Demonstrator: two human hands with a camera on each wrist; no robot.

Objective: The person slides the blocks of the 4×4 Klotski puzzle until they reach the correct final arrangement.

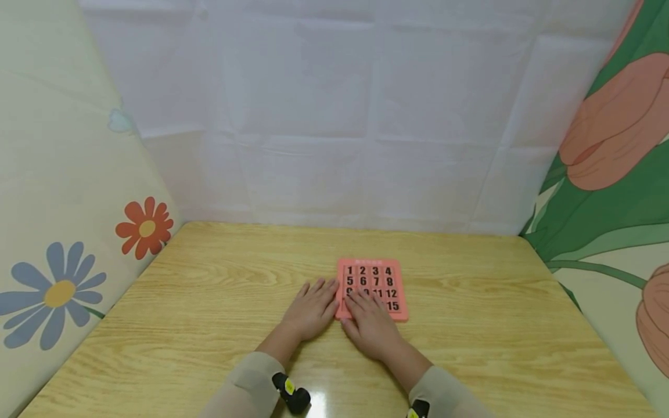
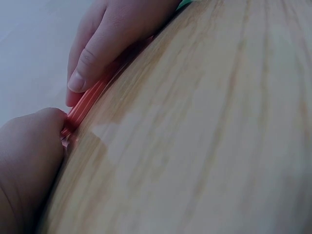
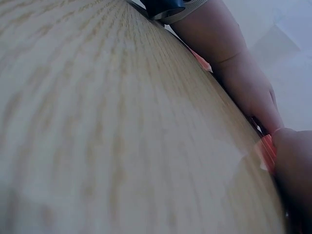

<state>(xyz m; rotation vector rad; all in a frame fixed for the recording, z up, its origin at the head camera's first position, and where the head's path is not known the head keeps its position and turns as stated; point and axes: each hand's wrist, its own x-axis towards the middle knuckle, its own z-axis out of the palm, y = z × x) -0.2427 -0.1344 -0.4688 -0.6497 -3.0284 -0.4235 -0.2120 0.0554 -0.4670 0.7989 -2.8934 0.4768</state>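
A pink number slide puzzle (image 1: 377, 283) lies flat on the wooden table, its black numbers facing up. My left hand (image 1: 312, 312) rests palm down along the puzzle's left side, fingers extended and fingertips right at its edge. Over the puzzle's lower left tiles, my right hand (image 1: 373, 330) lays its fingers nearly straight, covering some of the numbers in the two lower rows. In the left wrist view the puzzle's pink side (image 2: 87, 105) shows between both hands, low against the tabletop. From the right wrist, only a small pink corner (image 3: 268, 152) appears beside my right hand (image 3: 298, 163).
The wood-grain table (image 1: 486, 325) extends around the puzzle on every side. A white cloth (image 1: 313, 116) hangs behind it, with flower-printed panels (image 1: 52, 174) at left and right. Small black wrist cameras (image 1: 298, 399) sit at the sleeves.
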